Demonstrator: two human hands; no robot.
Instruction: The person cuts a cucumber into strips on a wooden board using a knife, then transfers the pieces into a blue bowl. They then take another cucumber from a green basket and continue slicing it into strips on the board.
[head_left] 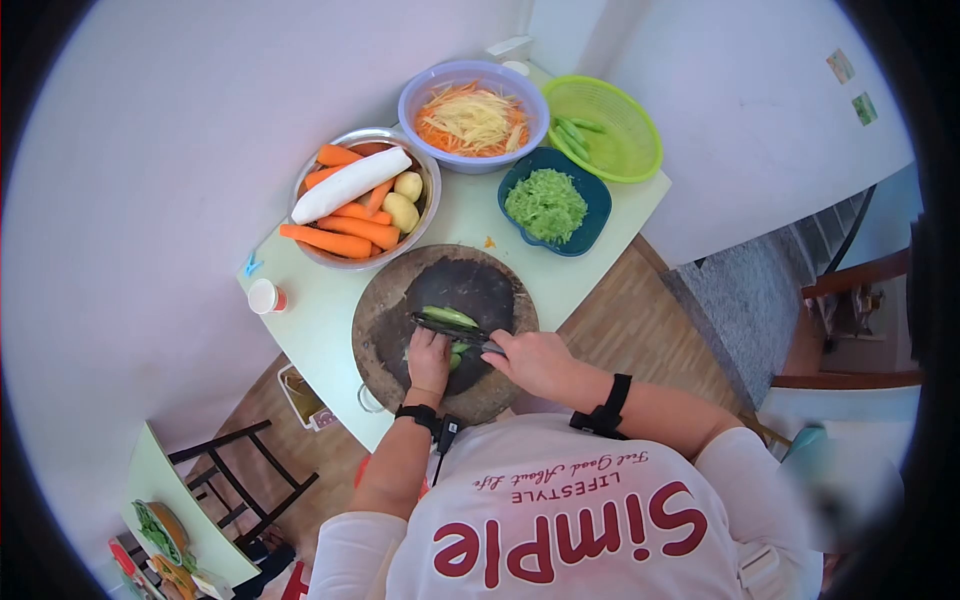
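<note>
A knife (452, 329) with a dark blade lies across the round wooden chopping board (385, 290). My right hand (537, 362) is closed around its handle. My left hand (429, 358) is on the near side of the blade, fingers bent and pressed down on green vegetable pieces (457, 354), which it partly hides. Just beyond the blade lies a long green vegetable piece (450, 316). Whether the blade's edge touches the board cannot be made out.
Behind the board stand a metal bowl (433, 205) of carrots, potatoes and a white radish, a lilac basin (408, 108) of shreds, a dark teal bowl (598, 215) of green shreds and a green basket (648, 135). A paper cup (266, 297) stands left.
</note>
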